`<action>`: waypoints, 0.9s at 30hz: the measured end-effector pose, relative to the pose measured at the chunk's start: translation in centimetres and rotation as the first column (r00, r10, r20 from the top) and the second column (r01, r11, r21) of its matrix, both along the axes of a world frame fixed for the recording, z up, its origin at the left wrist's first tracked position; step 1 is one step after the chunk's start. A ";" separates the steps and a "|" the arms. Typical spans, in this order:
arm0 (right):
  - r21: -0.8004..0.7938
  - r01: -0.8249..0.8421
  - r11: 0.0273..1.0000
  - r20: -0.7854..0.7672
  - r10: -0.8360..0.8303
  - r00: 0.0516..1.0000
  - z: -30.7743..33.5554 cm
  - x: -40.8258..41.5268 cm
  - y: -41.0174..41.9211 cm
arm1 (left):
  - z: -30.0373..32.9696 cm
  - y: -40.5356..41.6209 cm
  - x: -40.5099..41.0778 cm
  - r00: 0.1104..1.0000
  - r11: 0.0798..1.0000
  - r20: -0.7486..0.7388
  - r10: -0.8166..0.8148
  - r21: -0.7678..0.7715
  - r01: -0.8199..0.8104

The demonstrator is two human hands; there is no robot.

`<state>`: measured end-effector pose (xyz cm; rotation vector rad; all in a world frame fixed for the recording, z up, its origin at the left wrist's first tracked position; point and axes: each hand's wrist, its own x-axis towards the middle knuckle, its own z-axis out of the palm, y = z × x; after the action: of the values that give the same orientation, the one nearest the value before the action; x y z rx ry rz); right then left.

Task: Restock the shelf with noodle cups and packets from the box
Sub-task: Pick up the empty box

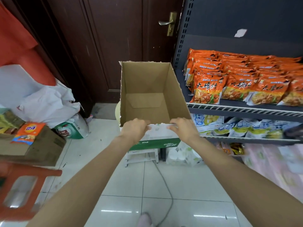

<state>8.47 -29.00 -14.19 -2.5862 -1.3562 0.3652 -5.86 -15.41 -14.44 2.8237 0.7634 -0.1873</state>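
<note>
An open cardboard box (147, 89) with a green and white outer face stands on a small white stool (141, 157) in front of me, and its inside shows only bare cardboard. My left hand (133, 129) and my right hand (183, 127) both grip the box's near top edge, fingers curled over the rim. To the right, the dark metal shelf (246, 109) carries rows of orange noodle packets (237, 81) on its upper level. Blue and yellow packets (242, 128) fill the level below.
A dark wooden door (114, 38) is behind the box. At left lie white plastic bags (45, 104), a cardboard carton (37, 148) with an orange packet on it, and a red plastic stool (21, 189). A bag of white cups (183, 154) sits on the floor, with a grey cable (165, 182) nearby.
</note>
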 end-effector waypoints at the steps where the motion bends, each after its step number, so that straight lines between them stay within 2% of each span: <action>1: 0.012 0.004 1.000 -0.011 -0.004 1.000 0.1 -0.3 -0.7 | 0.1 -0.6 -0.3 1.000 1.000 0.006 -0.019 0.018 0.019; 6: 0.078 -0.004 0.997 -0.011 0.005 1.000 1.2 -2.1 -4.2 | 1.6 -4.0 -2.1 0.995 0.994 0.080 -0.054 0.104 0.046; 13: 0.234 -0.083 0.969 0.104 0.060 0.993 4.1 -4.2 -11.6 | 5.0 -11.8 -5.7 0.968 0.978 0.239 -0.081 0.205 0.031; 19: 0.255 -0.102 0.962 0.065 0.088 0.994 6.2 -5.1 -19.8 | 7.7 -20.0 -7.1 0.956 0.967 0.264 -0.123 0.248 0.056; 27: 0.283 -0.050 0.958 -0.064 0.070 0.995 7.7 -5.7 -28.0 | 10.3 -26.9 -7.4 0.958 0.960 0.221 -0.181 0.251 0.124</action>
<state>2.79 -56.97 -6.45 -2.2829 -1.3547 0.2522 -13.23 -42.27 -4.17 3.0508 0.5436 0.2377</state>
